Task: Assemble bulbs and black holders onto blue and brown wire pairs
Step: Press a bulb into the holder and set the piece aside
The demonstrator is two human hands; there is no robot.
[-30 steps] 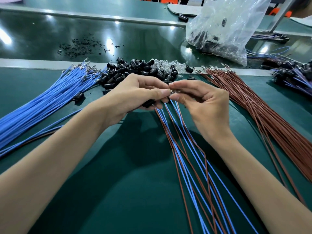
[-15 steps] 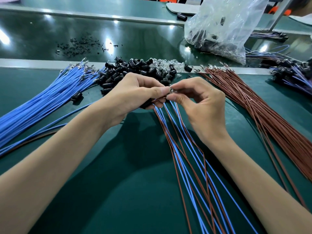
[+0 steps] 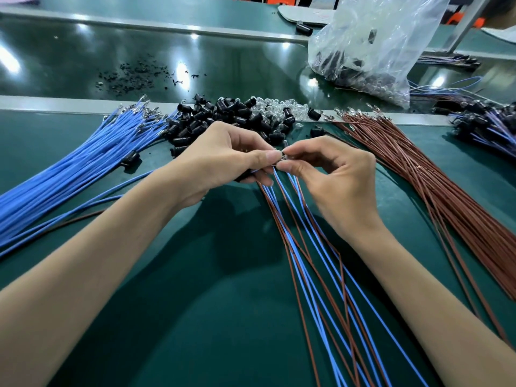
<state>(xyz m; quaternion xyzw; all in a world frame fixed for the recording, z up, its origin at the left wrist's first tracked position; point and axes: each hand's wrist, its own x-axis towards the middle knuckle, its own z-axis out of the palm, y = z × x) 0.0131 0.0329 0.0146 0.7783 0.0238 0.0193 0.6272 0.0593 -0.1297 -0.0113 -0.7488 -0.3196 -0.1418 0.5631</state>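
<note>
Two hands: fingertips meet above the worktop (image 3: 195, 317) centre.
Left hand (image 3: 223, 163): grips the wire pairs (image 3: 307, 247) at their far ends, with a black holder (image 3: 242, 177), to steady them.
Right hand (image 3: 335, 177): pinches a small glinting bulb (image 3: 284, 155), probably for insertion.

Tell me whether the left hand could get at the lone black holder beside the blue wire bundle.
Probably yes, once freed: the left hand grips the wire pairs now. The lone black holder lies uncovered at the edge of the blue wire bundle, with bare mat between it and the hand.
</note>
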